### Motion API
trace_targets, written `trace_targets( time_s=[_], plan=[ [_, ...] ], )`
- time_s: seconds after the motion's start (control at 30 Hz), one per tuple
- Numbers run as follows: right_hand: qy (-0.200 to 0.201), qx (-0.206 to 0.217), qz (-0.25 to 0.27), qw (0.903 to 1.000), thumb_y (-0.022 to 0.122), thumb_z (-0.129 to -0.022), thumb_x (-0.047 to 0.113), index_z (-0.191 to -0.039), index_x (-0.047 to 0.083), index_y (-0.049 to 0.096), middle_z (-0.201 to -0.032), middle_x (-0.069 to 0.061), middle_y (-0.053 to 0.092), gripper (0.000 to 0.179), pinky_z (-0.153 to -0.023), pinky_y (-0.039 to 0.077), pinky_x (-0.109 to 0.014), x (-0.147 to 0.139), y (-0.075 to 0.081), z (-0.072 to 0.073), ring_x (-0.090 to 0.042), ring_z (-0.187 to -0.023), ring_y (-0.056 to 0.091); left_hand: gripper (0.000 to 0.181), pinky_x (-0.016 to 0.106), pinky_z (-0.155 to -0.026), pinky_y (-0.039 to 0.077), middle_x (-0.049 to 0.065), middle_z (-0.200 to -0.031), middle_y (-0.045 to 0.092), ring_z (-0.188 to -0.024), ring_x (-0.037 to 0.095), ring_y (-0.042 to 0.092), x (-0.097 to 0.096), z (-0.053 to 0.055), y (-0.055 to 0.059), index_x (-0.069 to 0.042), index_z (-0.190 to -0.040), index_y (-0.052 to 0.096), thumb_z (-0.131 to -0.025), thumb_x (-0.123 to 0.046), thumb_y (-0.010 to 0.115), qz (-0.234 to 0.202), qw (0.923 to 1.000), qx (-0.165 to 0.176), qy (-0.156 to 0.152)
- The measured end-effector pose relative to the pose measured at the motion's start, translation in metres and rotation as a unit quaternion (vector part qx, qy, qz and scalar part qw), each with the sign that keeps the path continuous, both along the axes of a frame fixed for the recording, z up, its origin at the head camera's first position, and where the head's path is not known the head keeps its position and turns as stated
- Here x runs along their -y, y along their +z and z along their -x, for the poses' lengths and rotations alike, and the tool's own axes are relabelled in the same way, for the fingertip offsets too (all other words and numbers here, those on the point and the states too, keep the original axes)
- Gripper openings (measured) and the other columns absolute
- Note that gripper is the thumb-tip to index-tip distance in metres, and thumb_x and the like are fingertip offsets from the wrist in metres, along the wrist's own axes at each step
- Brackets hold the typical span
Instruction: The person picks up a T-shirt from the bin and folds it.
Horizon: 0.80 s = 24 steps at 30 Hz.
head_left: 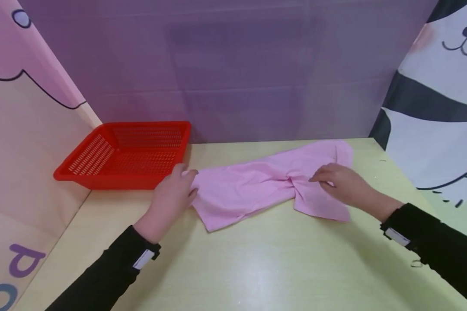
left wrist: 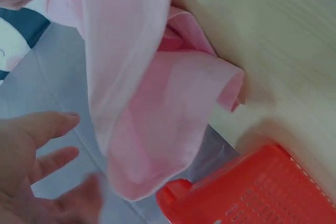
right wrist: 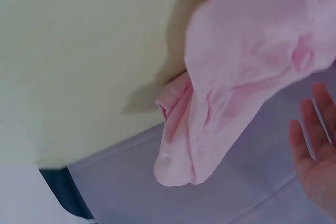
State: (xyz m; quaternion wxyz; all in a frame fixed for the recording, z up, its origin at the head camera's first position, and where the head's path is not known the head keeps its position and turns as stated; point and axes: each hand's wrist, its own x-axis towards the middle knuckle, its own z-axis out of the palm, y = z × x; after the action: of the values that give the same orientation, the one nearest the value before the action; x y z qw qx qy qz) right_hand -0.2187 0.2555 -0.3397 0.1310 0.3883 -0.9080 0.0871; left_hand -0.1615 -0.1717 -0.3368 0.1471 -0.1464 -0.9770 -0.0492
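While my left hand (head_left: 173, 190) is poised at the left end of the pink cloth (head_left: 241, 190), its fingers are spread apart and grip nothing; the left wrist view shows a gap between them and the fabric. My right hand (head_left: 342, 183) hovers by the cloth's right part, and from its wrist I see the fingers extended, likewise apart from the fabric. The cloth stretches between my two hands, creased and gathered to a pinch nearer the right one. I cannot tell how much of it touches the tabletop (head_left: 233, 268) beneath my hands. Just beyond and to the left of my left hand sits a red basket (head_left: 113, 178) with slotted sides. Ahead of both hands hangs a purple backdrop (head_left: 241, 65), and a panda picture (head_left: 437, 151) stands beyond my right hand, to its right.
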Motion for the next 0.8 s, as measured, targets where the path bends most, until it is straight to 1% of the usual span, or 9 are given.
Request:
trace_targets(
  time_s=[0.1,0.2,0.3,0.37,0.43,0.53,0.6,0.7,0.8],
  plan=[
    [0.082,-0.065,-0.091,0.9903,0.07,-0.073,0.009,-0.089,0.009,0.069,-0.082,-0.001,0.063,0.017,-0.069,0.048,-0.037,0.001,-0.016,-0.013,-0.02,-0.077,0.058,0.051,0.023,-0.053,0.046,0.014,-0.106,0.049,-0.063,0.018,0.05,-0.002,-0.006,-0.005,-0.011,-0.118,0.054,-0.074,-0.029,0.075,0.025,0.9993,-0.022,-0.02],
    [0.101,-0.078,-0.157,0.9793,0.073,-0.07,0.02,-0.089,0.011,0.066,-0.076,0.001,0.057,0.023,-0.061,0.045,-0.035,-0.002,-0.027,-0.021,-0.019,-0.068,0.053,0.036,0.021,-0.05,0.041,0.005,-0.088,0.055,-0.059,0.013,0.047,-0.01,-0.012,-0.013,-0.013,-0.103,0.061,-0.076,-0.031,0.074,0.05,0.9964,-0.009,-0.067],
    [0.072,-0.033,-0.189,0.9787,0.073,-0.069,0.024,-0.099,0.011,0.063,-0.08,0.002,0.053,0.034,-0.062,0.045,-0.033,-0.008,-0.035,-0.024,-0.016,-0.068,0.049,0.029,0.023,-0.057,0.044,-0.002,-0.078,0.059,-0.064,0.011,0.05,-0.022,-0.015,-0.027,-0.014,-0.094,0.065,-0.075,-0.034,0.073,0.069,0.9901,0.048,-0.112],
    [0.057,0.001,-0.191,0.98,0.072,-0.068,0.02,-0.108,0.011,0.061,-0.085,0.002,0.051,0.043,-0.064,0.045,-0.033,-0.012,-0.039,-0.025,-0.014,-0.071,0.047,0.032,0.025,-0.062,0.044,-0.005,-0.076,0.058,-0.066,0.011,0.05,-0.028,-0.014,-0.038,-0.015,-0.091,0.064,-0.072,-0.038,0.075,0.08,0.9843,0.099,-0.122],
    [0.051,0.029,-0.179,0.9821,0.072,-0.068,0.014,-0.116,0.01,0.057,-0.091,0.002,0.05,0.051,-0.068,0.046,-0.032,-0.016,-0.044,-0.025,-0.012,-0.075,0.045,0.035,0.026,-0.064,0.043,-0.004,-0.078,0.057,-0.068,0.012,0.048,-0.031,-0.013,-0.048,-0.014,-0.091,0.061,-0.071,-0.039,0.076,0.083,0.9799,0.125,-0.132],
    [0.049,0.026,-0.154,0.9864,0.071,-0.069,0.004,-0.12,0.007,0.055,-0.095,-0.001,0.051,0.054,-0.071,0.047,-0.032,-0.02,-0.051,-0.025,-0.014,-0.08,0.047,0.033,0.026,-0.063,0.041,-0.002,-0.077,0.053,-0.068,0.014,0.047,-0.033,-0.012,-0.061,-0.013,-0.088,0.057,-0.073,-0.037,0.074,0.092,0.9785,0.118,-0.143],
    [0.035,0.012,-0.143,0.989,0.072,-0.07,0.001,-0.118,0.004,0.056,-0.097,-0.003,0.053,0.051,-0.074,0.049,-0.034,-0.021,-0.056,-0.025,-0.016,-0.084,0.05,0.029,0.025,-0.064,0.042,0.0,-0.079,0.053,-0.069,0.014,0.047,-0.034,-0.011,-0.066,-0.011,-0.09,0.056,-0.077,-0.031,0.072,0.1,0.9787,0.099,-0.15],
    [-0.002,0.0,-0.131,0.9914,0.073,-0.071,0.003,-0.106,0.003,0.06,-0.091,-0.004,0.055,0.036,-0.075,0.049,-0.035,-0.022,-0.06,-0.025,-0.017,-0.082,0.052,0.02,0.023,-0.062,0.042,0.001,-0.079,0.054,-0.068,0.013,0.048,-0.035,-0.011,-0.07,-0.01,-0.092,0.055,-0.082,-0.022,0.067,0.112,0.9769,0.078,-0.165],
    [-0.038,0.012,-0.126,0.9912,0.074,-0.072,0.007,-0.087,0.008,0.062,-0.078,0.001,0.053,0.02,-0.067,0.047,-0.032,-0.02,-0.058,-0.024,-0.014,-0.07,0.048,0.012,0.022,-0.062,0.041,-0.001,-0.077,0.054,-0.069,0.012,0.048,-0.035,-0.012,-0.069,-0.01,-0.09,0.055,-0.084,-0.015,0.064,0.103,0.9768,0.07,-0.174]
  ],
)
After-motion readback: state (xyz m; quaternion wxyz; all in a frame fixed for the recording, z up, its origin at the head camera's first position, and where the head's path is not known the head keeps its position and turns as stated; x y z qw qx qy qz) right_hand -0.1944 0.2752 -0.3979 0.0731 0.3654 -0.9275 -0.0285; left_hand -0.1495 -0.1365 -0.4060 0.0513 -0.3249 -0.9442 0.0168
